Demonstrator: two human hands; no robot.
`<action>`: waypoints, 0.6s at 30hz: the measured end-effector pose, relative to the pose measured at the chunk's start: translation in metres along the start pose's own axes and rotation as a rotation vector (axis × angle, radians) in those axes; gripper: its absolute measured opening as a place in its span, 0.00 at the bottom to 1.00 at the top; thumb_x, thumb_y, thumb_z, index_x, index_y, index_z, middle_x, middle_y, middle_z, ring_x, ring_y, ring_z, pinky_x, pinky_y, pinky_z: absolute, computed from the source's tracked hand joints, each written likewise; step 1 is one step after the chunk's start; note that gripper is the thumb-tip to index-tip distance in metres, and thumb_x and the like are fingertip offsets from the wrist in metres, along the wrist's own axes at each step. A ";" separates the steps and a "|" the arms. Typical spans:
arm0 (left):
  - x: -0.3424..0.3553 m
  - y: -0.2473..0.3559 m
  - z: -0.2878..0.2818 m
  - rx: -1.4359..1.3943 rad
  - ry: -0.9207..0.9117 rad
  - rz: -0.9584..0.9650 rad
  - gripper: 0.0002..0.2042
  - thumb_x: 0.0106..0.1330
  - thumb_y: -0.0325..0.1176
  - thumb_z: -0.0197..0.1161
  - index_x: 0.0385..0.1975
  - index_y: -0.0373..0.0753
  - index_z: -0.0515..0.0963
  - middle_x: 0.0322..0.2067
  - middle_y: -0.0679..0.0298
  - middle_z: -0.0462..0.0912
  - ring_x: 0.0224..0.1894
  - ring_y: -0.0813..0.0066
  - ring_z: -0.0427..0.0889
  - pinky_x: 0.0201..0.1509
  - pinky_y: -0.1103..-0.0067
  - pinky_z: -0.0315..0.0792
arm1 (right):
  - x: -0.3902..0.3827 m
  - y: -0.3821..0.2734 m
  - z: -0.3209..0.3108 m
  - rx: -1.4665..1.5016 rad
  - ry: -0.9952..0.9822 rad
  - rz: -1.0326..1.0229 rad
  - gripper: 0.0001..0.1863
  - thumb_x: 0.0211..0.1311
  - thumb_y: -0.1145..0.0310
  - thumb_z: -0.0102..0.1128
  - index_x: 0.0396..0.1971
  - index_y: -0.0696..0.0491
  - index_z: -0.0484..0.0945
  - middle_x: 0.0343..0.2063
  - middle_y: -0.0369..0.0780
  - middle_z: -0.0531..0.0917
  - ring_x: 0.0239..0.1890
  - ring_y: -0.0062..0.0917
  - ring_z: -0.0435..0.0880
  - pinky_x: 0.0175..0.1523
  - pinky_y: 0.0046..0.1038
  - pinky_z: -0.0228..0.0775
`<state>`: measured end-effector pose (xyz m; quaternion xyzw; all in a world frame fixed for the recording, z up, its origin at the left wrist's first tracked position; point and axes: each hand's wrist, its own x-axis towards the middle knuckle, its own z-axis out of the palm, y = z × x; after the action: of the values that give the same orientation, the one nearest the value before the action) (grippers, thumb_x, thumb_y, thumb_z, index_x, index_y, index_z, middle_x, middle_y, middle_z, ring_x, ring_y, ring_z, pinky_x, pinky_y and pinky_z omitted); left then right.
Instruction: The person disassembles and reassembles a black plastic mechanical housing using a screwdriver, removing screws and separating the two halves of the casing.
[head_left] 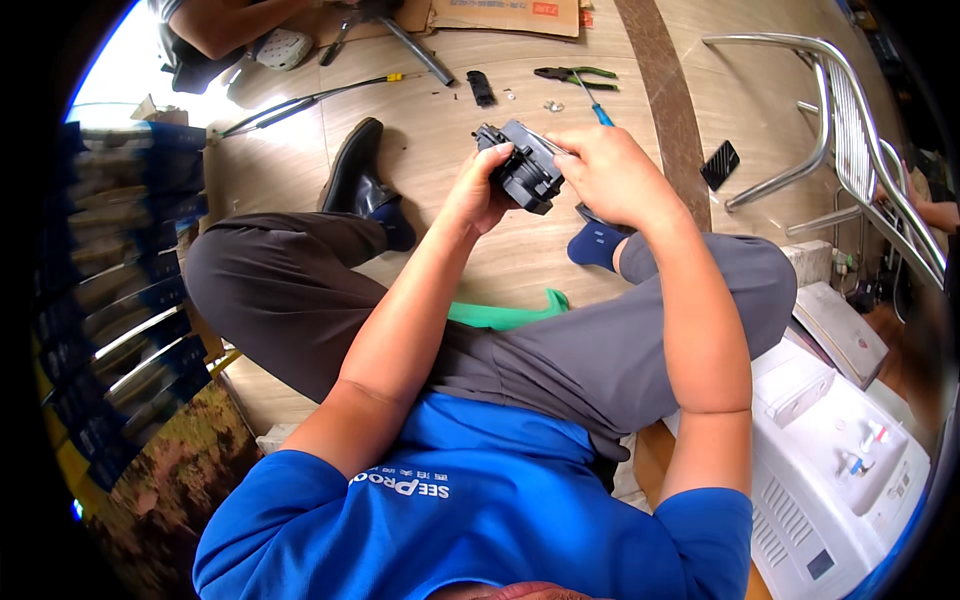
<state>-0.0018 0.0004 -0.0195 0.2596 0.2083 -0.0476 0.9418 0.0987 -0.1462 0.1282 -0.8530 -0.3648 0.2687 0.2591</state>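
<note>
My left hand (484, 190) grips a black plastic mechanical part (532, 180) with a round section, held over the floor between my bent legs. My right hand (608, 175) is closed around a thin metal tool (546, 141) that meets the top right of the part; the tool's grip is hidden by the fingers. Beyond my hands lie a small black piece (480, 88), green-handled pliers (597, 84), a blue-handled screwdriver (600, 110) and some tiny loose bits (553, 106).
A black-and-yellow cable (315, 97), a boot (352, 160), cardboard (505, 18), a dark phone-like slab (720, 165) and a green object (505, 315) surround me. A metal chair (835, 130) and white appliance (840, 470) are right, stacked boxes (120, 260) left. A co-worker's arm (215, 22) is upper left.
</note>
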 end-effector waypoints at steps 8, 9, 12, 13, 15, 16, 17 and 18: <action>0.008 0.003 -0.010 -0.092 0.046 0.049 0.24 0.65 0.50 0.62 0.52 0.38 0.74 0.45 0.57 0.83 0.46 0.63 0.85 0.49 0.55 0.82 | -0.015 -0.013 0.022 -0.207 0.090 -0.066 0.07 0.64 0.68 0.60 0.39 0.53 0.81 0.28 0.50 0.84 0.35 0.48 0.85 0.43 0.46 0.78; 0.007 0.004 -0.009 -0.096 0.048 0.054 0.24 0.65 0.50 0.62 0.51 0.38 0.74 0.45 0.57 0.83 0.45 0.63 0.85 0.49 0.55 0.82 | -0.014 -0.014 0.024 -0.215 0.087 -0.063 0.07 0.65 0.68 0.60 0.39 0.53 0.81 0.28 0.50 0.84 0.35 0.48 0.85 0.42 0.46 0.78; 0.006 0.004 -0.006 -0.100 0.059 0.065 0.24 0.65 0.50 0.63 0.51 0.38 0.73 0.45 0.56 0.83 0.45 0.62 0.85 0.49 0.54 0.82 | -0.012 -0.014 0.026 -0.223 0.097 -0.074 0.07 0.65 0.68 0.58 0.38 0.54 0.80 0.27 0.51 0.84 0.35 0.48 0.85 0.42 0.46 0.78; 0.006 0.003 -0.006 -0.096 0.068 0.068 0.24 0.65 0.50 0.63 0.51 0.38 0.73 0.45 0.56 0.83 0.45 0.62 0.85 0.49 0.54 0.82 | -0.012 -0.014 0.026 -0.224 0.104 -0.081 0.06 0.65 0.69 0.58 0.38 0.54 0.80 0.27 0.51 0.84 0.34 0.48 0.85 0.41 0.47 0.78; 0.006 0.003 -0.006 -0.091 0.074 0.072 0.23 0.65 0.49 0.64 0.51 0.39 0.73 0.44 0.56 0.83 0.45 0.62 0.85 0.48 0.53 0.82 | -0.011 -0.014 0.027 -0.233 0.096 -0.077 0.06 0.65 0.69 0.58 0.37 0.55 0.80 0.27 0.51 0.84 0.35 0.48 0.85 0.42 0.47 0.78; 0.006 0.003 -0.006 -0.090 0.070 0.073 0.23 0.65 0.49 0.64 0.51 0.39 0.73 0.44 0.57 0.83 0.45 0.62 0.85 0.48 0.53 0.82 | -0.011 -0.014 0.028 -0.238 0.092 -0.074 0.06 0.65 0.69 0.58 0.37 0.55 0.80 0.28 0.51 0.84 0.35 0.48 0.85 0.42 0.47 0.78; 0.006 0.003 -0.006 -0.088 0.067 0.074 0.23 0.65 0.49 0.64 0.51 0.39 0.73 0.44 0.57 0.83 0.45 0.62 0.85 0.48 0.52 0.82 | -0.010 -0.013 0.028 -0.231 0.099 -0.082 0.06 0.66 0.69 0.57 0.38 0.55 0.80 0.28 0.51 0.84 0.35 0.48 0.85 0.42 0.47 0.78; 0.007 0.003 -0.007 -0.079 0.068 0.071 0.23 0.65 0.49 0.64 0.52 0.39 0.73 0.45 0.57 0.83 0.47 0.62 0.84 0.52 0.54 0.79 | -0.009 -0.011 0.030 -0.225 0.105 -0.089 0.07 0.66 0.69 0.57 0.38 0.55 0.79 0.28 0.51 0.84 0.35 0.48 0.85 0.42 0.47 0.78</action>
<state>0.0021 0.0066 -0.0263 0.2310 0.2324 0.0031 0.9448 0.0688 -0.1392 0.1165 -0.8724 -0.4162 0.1694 0.1922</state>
